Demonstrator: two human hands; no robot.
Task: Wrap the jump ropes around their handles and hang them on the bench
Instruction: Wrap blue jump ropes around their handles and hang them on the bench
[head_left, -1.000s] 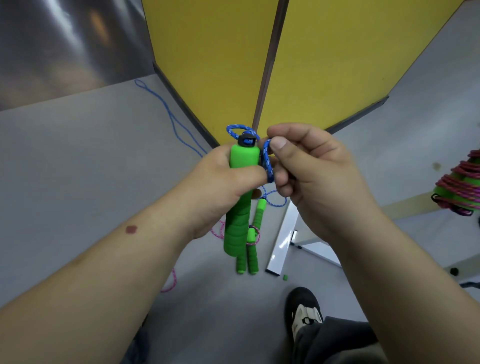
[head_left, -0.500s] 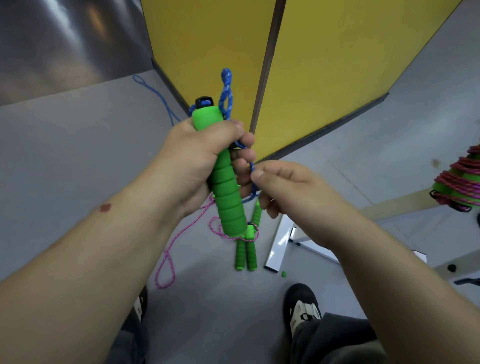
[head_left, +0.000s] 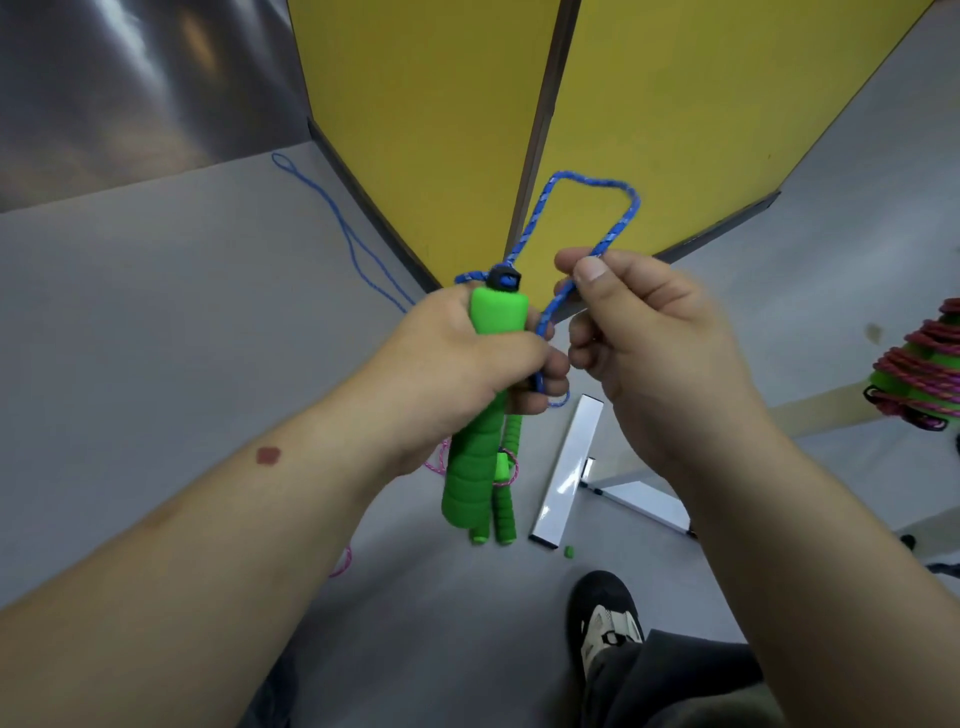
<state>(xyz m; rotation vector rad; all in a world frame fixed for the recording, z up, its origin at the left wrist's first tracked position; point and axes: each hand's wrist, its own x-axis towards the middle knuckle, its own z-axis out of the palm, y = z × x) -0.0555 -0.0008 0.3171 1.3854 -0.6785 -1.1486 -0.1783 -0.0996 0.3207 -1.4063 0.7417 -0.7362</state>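
My left hand (head_left: 457, 364) is wrapped tight round the green handle (head_left: 480, 415), gripping near its top; long axis runs roughly 12 to 6, cap end up, slightly tilted. My right hand (head_left: 649, 353) sits just beside it at 3 o'clock, thumb and forefinger pinching the blue rope (head_left: 597, 208), other fingers curled. The rope leaves the cap, arcs up toward 1 o'clock and comes down into the pinch, so I judge the next wrap goes from the right side round the handle. Handle is ribbed soft foam; rope is thin, braided, limp. A pink-wound bundle (head_left: 924, 374) sits at far 3 o'clock.
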